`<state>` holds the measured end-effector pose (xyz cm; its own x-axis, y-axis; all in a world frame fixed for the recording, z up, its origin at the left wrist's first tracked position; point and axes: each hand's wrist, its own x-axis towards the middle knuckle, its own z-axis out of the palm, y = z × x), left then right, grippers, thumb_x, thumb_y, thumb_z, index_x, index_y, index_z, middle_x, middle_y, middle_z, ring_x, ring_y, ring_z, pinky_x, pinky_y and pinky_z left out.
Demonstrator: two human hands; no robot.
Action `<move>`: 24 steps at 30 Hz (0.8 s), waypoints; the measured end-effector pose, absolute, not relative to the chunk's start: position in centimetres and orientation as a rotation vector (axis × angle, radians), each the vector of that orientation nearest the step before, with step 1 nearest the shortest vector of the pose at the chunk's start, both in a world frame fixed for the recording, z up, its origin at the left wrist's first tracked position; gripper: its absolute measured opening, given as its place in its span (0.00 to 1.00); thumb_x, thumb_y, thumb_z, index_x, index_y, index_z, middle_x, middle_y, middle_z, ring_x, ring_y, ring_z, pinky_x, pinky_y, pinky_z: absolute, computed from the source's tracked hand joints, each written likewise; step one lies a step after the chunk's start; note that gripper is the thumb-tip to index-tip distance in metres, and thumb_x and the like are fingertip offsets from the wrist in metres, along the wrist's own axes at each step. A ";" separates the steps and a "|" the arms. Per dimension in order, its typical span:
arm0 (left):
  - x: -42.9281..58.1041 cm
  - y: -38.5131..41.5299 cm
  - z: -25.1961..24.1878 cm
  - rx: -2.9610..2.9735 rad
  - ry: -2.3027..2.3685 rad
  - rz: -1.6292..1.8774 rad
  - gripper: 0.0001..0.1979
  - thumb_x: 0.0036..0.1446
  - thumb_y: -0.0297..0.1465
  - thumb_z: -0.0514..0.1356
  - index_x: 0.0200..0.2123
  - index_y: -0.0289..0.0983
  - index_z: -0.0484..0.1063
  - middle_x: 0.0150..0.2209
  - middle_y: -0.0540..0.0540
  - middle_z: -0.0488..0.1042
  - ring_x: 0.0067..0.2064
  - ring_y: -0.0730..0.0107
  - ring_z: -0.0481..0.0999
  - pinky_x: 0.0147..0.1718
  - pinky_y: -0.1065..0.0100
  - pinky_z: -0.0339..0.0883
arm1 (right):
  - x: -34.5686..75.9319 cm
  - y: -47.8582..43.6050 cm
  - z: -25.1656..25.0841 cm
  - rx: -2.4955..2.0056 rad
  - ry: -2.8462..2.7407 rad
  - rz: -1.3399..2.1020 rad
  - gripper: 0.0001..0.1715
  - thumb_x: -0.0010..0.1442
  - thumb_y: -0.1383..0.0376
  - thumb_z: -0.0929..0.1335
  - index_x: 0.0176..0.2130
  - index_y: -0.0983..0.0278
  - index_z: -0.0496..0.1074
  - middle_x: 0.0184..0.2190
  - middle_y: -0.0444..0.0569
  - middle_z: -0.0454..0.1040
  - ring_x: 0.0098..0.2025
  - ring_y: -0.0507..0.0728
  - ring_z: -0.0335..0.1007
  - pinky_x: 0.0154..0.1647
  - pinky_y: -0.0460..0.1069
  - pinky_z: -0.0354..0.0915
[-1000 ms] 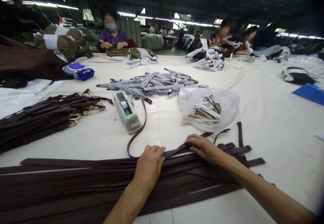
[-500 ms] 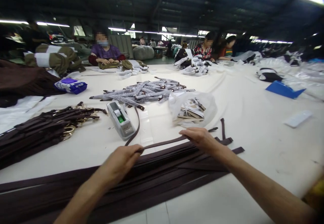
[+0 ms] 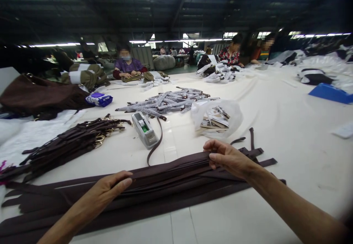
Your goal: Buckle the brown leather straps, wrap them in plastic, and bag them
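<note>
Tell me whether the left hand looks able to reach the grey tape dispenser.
Probably yes: only bare white tabletop lies between the left hand, on the dark brown straps, and the grey tape dispenser.

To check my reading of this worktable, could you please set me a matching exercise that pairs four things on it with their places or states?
Things:
1. tape dispenser
2. plastic bag
3. blue sheet
4. brown straps

Places or states:
a. at the far right of the table
b. gripped by the left hand and the right hand
c. grey, near the middle of the table
d. clear, holding card tags

Pairs: 1-c, 2-d, 3-a, 4-b.
</note>
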<state>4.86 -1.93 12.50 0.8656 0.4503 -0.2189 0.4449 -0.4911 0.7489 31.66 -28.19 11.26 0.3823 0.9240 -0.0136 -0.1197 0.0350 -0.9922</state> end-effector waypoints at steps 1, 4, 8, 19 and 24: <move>4.5 -1.7 12.3 2.163 0.664 0.017 0.16 0.53 0.44 0.57 0.40 0.42 0.73 0.37 0.53 0.75 0.42 0.65 0.72 0.40 0.77 0.64 | 31.5 -28.3 11.5 -1.241 -0.835 0.971 0.18 0.54 0.64 0.69 0.44 0.61 0.63 0.34 0.42 0.63 0.26 0.46 0.64 0.29 0.44 0.65; 3.8 -1.3 11.7 2.173 0.712 0.027 0.17 0.51 0.43 0.59 0.41 0.41 0.72 0.40 0.53 0.74 0.44 0.64 0.72 0.43 0.76 0.63 | 31.1 -28.6 12.2 -1.131 -0.860 1.052 0.26 0.54 0.67 0.69 0.52 0.59 0.61 0.40 0.46 0.67 0.34 0.50 0.69 0.39 0.48 0.67; 3.0 -1.4 12.0 2.231 0.698 0.060 0.15 0.52 0.45 0.58 0.34 0.39 0.72 0.27 0.53 0.73 0.30 0.68 0.72 0.30 0.76 0.64 | 30.9 -28.7 12.7 -1.310 -1.132 0.941 0.25 0.59 0.66 0.65 0.56 0.61 0.59 0.43 0.50 0.69 0.38 0.53 0.71 0.42 0.51 0.69; 10.8 -11.0 15.1 1.800 0.209 -0.177 0.20 0.59 0.44 0.49 0.36 0.33 0.69 0.24 0.48 0.71 0.25 0.71 0.71 0.25 0.73 0.65 | 26.2 -28.2 12.2 -1.390 -1.923 -0.399 0.21 0.61 0.76 0.60 0.54 0.67 0.64 0.52 0.60 0.64 0.56 0.61 0.58 0.55 0.56 0.62; 13.2 -12.4 12.6 1.570 0.230 -0.149 0.17 0.57 0.43 0.52 0.30 0.33 0.64 0.16 0.56 0.60 0.14 0.81 0.55 0.13 0.79 0.50 | 26.3 -28.7 12.4 -1.508 -1.109 0.374 0.26 0.63 0.65 0.60 0.60 0.57 0.52 0.56 0.56 0.60 0.49 0.60 0.66 0.37 0.51 0.73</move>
<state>13.22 -12.40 12.59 0.9698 0.0516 -0.2382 0.2386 -0.0016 0.9711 26.30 -28.70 12.36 0.4994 0.7962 0.3417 0.4261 0.1176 -0.8970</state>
